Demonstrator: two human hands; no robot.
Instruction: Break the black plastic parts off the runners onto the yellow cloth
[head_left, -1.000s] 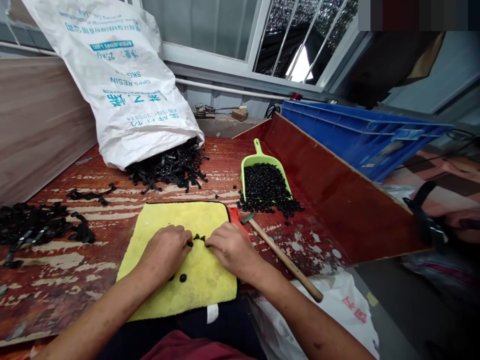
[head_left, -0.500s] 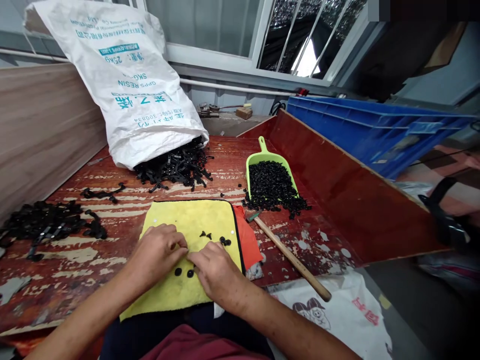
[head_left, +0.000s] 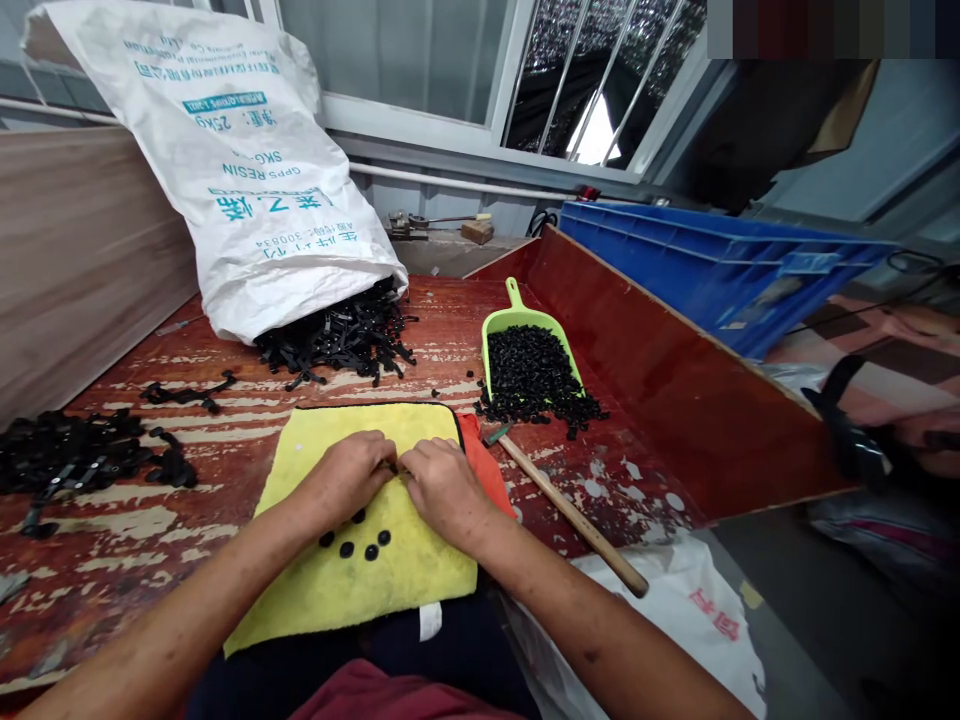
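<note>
My left hand point(head_left: 358, 468) and my right hand point(head_left: 444, 488) meet over a yellow cloth point(head_left: 300, 590), fingertips pinched close together. A small black plastic piece point(head_left: 394, 468) shows between them, mostly hidden by the fingers. Just below, several round black discs point(head_left: 371, 552) lie loose on the cloth. Under the cloth's right side, an orange cloth point(head_left: 487, 465) sticks out. A hammer point(head_left: 574, 515) with a wooden handle rests to the right of my right hand.
Ahead, a white woven sack point(head_left: 277, 180) spills black plastic parts point(head_left: 337, 335). More black parts point(head_left: 82, 450) are heaped at left. A green dustpan point(head_left: 513, 292) holds small black pieces point(head_left: 529, 370). A red board point(head_left: 675, 380) edges the table, with a blue crate point(head_left: 720, 260) behind.
Both hands have moved slightly up the cloth and closer together. More discs now show below them, and the small pieces at the cloth's right are no longer visible. The view has shifted a little.
</note>
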